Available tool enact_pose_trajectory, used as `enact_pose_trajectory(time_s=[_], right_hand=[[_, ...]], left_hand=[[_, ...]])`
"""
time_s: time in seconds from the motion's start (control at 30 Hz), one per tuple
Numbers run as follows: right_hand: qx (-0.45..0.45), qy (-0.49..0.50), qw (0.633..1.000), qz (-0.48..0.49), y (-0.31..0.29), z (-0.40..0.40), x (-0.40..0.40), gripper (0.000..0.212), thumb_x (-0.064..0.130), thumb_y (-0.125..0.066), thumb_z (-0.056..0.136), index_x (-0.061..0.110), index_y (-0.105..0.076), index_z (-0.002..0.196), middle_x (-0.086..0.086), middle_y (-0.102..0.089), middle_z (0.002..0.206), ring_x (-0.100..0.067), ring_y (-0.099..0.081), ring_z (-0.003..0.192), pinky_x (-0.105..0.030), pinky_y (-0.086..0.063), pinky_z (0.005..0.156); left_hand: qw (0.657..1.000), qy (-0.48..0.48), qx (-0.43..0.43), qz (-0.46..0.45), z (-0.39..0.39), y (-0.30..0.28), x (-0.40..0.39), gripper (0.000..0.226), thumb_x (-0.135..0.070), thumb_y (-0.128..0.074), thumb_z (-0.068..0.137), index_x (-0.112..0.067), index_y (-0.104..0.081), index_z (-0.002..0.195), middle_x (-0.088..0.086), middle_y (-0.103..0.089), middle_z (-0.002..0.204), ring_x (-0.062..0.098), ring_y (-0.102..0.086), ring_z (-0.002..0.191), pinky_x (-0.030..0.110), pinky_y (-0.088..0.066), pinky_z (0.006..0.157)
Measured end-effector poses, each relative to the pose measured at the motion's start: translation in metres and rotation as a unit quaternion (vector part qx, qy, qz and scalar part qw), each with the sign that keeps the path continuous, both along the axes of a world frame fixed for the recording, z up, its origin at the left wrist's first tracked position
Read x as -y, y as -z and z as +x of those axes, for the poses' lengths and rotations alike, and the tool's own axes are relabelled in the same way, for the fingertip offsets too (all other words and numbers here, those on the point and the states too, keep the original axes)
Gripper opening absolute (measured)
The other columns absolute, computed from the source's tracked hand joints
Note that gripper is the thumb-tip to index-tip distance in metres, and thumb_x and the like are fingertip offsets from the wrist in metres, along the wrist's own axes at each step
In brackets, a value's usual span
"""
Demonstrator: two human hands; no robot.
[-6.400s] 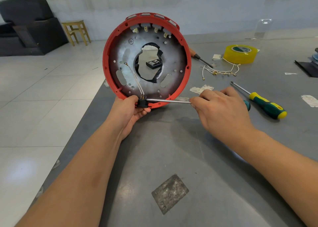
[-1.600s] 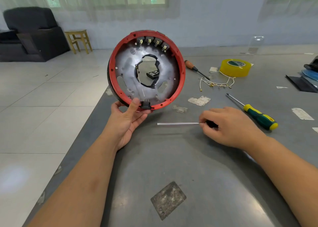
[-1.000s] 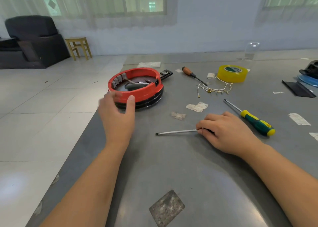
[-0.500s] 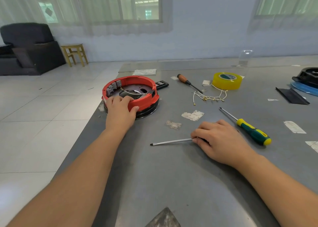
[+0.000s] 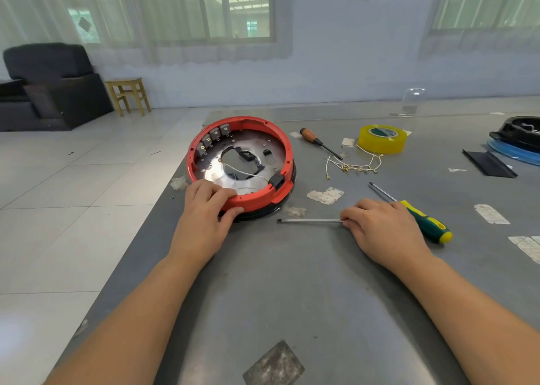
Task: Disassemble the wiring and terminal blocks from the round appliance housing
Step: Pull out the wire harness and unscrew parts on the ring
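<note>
I see the round red plastic housing [image 5: 264,197] lying open side up near the left edge of the grey metal bench [image 5: 292,282]; left hand [image 5: 204,218] grips its near rim, fingers curled over the edge; right hand [image 5: 382,230] pinches a bare steel screwdriver shaft [image 5: 309,221] flat on the bench; green-and-yellow-handled screwdriver [image 5: 423,222] just beside it; yellow tape roll [image 5: 382,138] and loose white wires [image 5: 353,165] further back; pale tiled floor [image 5: 73,209], black armchair [image 5: 49,89], wooden stool [image 5: 128,95], curtained windows [image 5: 204,13].

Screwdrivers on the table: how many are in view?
3. One lies under the right hand, its shaft pointing left. A green-and-yellow screwdriver lies just beyond that hand. A wooden-handled screwdriver lies near the yellow tape roll. None looks hidden.
</note>
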State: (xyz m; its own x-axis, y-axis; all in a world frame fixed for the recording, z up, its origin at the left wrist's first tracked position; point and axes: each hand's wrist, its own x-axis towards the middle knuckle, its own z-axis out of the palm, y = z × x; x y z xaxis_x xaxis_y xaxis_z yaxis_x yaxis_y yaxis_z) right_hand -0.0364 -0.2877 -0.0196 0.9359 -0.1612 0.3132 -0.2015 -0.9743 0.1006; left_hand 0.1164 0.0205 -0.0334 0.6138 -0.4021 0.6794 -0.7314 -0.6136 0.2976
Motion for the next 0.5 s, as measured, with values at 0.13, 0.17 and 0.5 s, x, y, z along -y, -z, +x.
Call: enact_pose_trajectory(time_s=[0.13, 0.17, 0.5], right_hand=[[0.014, 0.083, 0.996, -0.017, -0.001, 0.000, -0.002, 0.026, 0.042, -0.041, 0.103, 0.034, -0.066, 0.104, 0.007, -0.062, 0.098, -0.020, -0.063, 0.095, -0.032, -0.041, 0.069], [0.016, 0.098, 0.995, -0.020, -0.002, 0.000, -0.003, 0.026, 0.041, -0.041, 0.103, 0.032, -0.066, 0.101, 0.006, -0.062, 0.095, -0.021, -0.063, 0.091, -0.031, -0.038, 0.063], [0.035, 0.170, 0.984, -0.045, -0.008, 0.001, -0.017, 0.034, 0.046, -0.043, 0.104, 0.025, -0.071, 0.108, -0.001, -0.066, 0.110, -0.026, -0.060, 0.105, -0.037, -0.044, 0.081]], left_hand=[[1.000, 0.002, 0.010, -0.002, -0.016, 0.003, -0.003, 0.026, -0.022, -0.081, 0.090, -0.011, -0.074, 0.112, 0.000, -0.059, 0.107, 0.025, -0.043, 0.120, 0.029, -0.036, 0.095], [1.000, 0.004, 0.014, -0.001, -0.018, 0.004, -0.003, 0.026, -0.023, -0.080, 0.090, -0.011, -0.074, 0.112, 0.000, -0.059, 0.108, 0.026, -0.043, 0.120, 0.028, -0.036, 0.095], [0.997, 0.040, 0.064, 0.018, -0.031, -0.001, -0.012, 0.032, -0.038, -0.060, 0.098, -0.012, -0.074, 0.109, 0.002, -0.061, 0.109, 0.030, -0.046, 0.123, 0.020, -0.031, 0.102]])
